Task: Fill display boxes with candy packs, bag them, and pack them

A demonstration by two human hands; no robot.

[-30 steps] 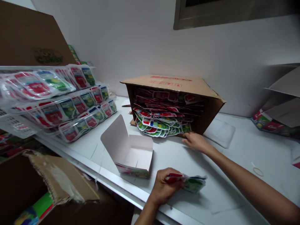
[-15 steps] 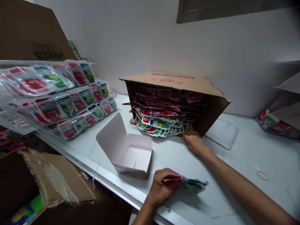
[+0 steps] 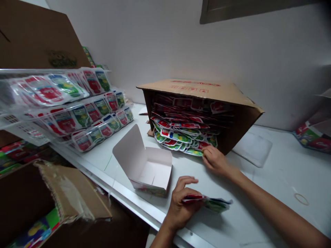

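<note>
My left hand (image 3: 182, 201) grips a few small red and green printed packets (image 3: 216, 204) above the table edge, its index finger lifted off them. At the mouth of a cardboard box lying on its side (image 3: 201, 89), my right hand (image 3: 214, 159) has its fingers closed on the edge of a packet (image 3: 204, 147) low in the pile. Many flat red and green packets (image 3: 178, 134) are stacked inside that box. Left of my hands stands a small white-lined carton (image 3: 157, 160) with its lid raised; its visible inside is bare.
Clear plastic trays (image 3: 90, 113) filled with packets stand at the left. Below them is an open cardboard box (image 3: 74, 193) with a torn flap. A clear bag (image 3: 253, 148), a rubber band (image 3: 301, 199) and another packed bag (image 3: 315, 136) lie at the right.
My right hand has drawn back slightly from the box's lower edge, and a packet there now sticks out further. The index finger of my left hand has lifted. The view has shifted slightly.
</note>
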